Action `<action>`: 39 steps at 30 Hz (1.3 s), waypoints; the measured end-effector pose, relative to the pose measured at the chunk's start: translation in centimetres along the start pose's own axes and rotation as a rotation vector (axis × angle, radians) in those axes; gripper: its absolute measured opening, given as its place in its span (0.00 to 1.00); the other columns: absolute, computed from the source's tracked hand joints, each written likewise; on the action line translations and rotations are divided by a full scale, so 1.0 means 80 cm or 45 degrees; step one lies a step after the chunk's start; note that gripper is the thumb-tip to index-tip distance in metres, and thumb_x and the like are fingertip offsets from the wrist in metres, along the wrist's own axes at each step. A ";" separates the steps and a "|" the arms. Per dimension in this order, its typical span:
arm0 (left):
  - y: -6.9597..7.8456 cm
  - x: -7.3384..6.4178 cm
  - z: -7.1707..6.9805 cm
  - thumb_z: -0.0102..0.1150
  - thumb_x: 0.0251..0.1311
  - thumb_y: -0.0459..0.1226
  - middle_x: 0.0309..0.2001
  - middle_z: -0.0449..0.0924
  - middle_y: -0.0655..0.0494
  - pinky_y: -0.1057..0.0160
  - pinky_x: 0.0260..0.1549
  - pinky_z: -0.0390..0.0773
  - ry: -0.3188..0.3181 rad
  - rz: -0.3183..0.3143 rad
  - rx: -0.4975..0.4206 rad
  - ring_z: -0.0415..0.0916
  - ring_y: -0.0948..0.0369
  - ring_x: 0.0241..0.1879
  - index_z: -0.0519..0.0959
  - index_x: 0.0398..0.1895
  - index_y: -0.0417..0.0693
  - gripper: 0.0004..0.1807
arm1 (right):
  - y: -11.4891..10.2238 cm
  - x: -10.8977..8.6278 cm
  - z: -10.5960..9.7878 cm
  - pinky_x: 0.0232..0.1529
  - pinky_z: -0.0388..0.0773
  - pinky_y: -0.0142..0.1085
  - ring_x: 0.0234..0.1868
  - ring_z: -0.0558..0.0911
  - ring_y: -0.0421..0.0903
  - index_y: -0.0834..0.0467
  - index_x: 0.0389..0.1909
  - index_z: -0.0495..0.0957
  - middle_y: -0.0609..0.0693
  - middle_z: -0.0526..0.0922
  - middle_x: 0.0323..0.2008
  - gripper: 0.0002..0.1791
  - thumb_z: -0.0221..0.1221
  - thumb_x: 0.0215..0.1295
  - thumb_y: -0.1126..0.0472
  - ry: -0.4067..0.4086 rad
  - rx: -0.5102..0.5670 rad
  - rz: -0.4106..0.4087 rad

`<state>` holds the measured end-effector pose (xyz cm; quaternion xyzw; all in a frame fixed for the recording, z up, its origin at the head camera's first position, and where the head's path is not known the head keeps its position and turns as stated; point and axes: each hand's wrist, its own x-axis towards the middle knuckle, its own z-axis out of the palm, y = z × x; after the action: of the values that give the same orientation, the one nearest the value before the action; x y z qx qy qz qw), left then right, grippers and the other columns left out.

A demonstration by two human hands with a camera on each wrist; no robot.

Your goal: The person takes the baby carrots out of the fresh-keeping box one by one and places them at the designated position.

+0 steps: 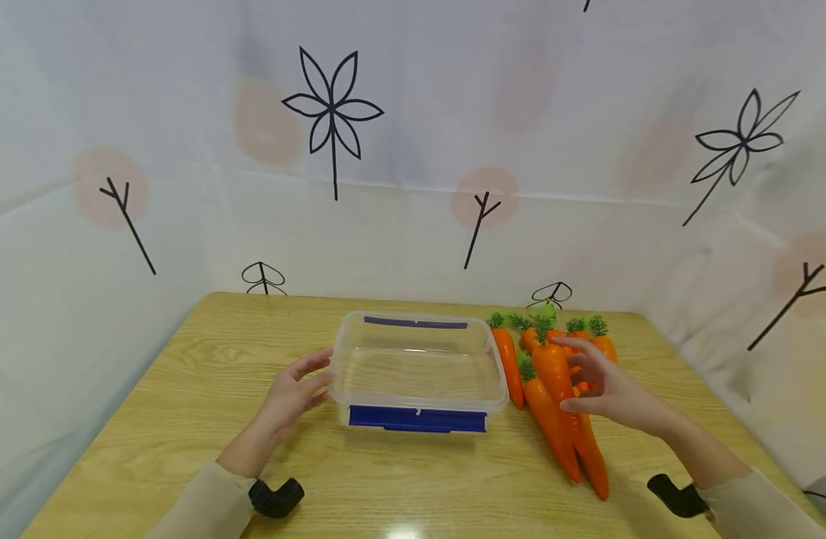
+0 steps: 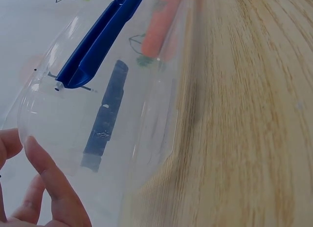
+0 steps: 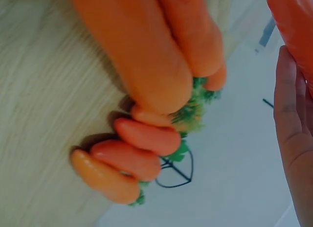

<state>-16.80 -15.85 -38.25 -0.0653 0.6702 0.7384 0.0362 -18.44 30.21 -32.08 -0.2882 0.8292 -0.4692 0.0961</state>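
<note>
Several plastic carrots [image 1: 554,389] lie in a heap on the right part of the wooden tabletop [image 1: 204,419], their green tops pointing toward the far edge; the heap sits just beside the right wall of a clear plastic box [image 1: 420,363] with dark blue clasps on its near and far sides; the box has no lid on it and nothing inside. The right hand [image 1: 604,385] hovers over the heap with fingers spread and relaxed, its fingertips at one of the carrots near the top of the pile; in the right wrist view an orange body lies against the fingers [image 3: 288,119], though nothing curls round it. The left hand [image 1: 295,389] is likewise loose and flat, fingers straight, resting against the left wall of the box; the left wrist view shows fingertips [image 2: 41,163] right at the rounded corner. A white curtain [image 1: 413,150] printed with black flowers, twigs and pale pink dots closes in the tabletop on three sides; a black strap [image 1: 276,498] shows at each wrist.
</note>
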 end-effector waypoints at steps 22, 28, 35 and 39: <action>0.001 0.000 0.001 0.58 0.61 0.31 0.59 0.64 0.45 0.69 0.35 0.77 0.012 0.001 -0.013 0.73 0.65 0.39 0.67 0.63 0.39 0.26 | 0.061 -0.056 -0.023 0.35 0.78 0.35 0.44 0.73 0.34 0.57 0.71 0.45 0.67 0.60 0.57 0.44 0.61 0.60 0.68 0.148 -0.142 0.151; 0.002 -0.001 0.000 0.58 0.60 0.31 0.59 0.64 0.45 0.69 0.36 0.77 0.006 0.011 -0.008 0.74 0.64 0.40 0.68 0.63 0.39 0.26 | 0.080 -0.067 -0.029 0.34 0.78 0.38 0.43 0.72 0.34 0.55 0.71 0.44 0.65 0.54 0.59 0.43 0.60 0.61 0.66 0.168 -0.066 0.284; 0.000 0.001 0.000 0.59 0.59 0.31 0.58 0.65 0.46 0.68 0.35 0.78 0.010 0.004 -0.011 0.74 0.62 0.40 0.69 0.62 0.39 0.25 | 0.095 -0.075 -0.031 0.34 0.79 0.41 0.41 0.76 0.37 0.61 0.70 0.44 0.71 0.62 0.54 0.43 0.60 0.61 0.63 0.149 -0.022 0.397; 0.000 0.001 0.000 0.59 0.59 0.31 0.57 0.66 0.46 0.68 0.35 0.78 0.015 0.003 -0.009 0.74 0.62 0.39 0.69 0.62 0.40 0.25 | 0.102 -0.077 -0.031 0.34 0.79 0.42 0.41 0.77 0.36 0.63 0.70 0.43 0.73 0.61 0.54 0.42 0.59 0.63 0.63 0.098 0.019 0.437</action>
<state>-16.88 -15.82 -38.22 -0.0690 0.6680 0.7403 0.0313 -17.66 38.72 -38.18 -0.1236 0.8658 -0.4627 0.1450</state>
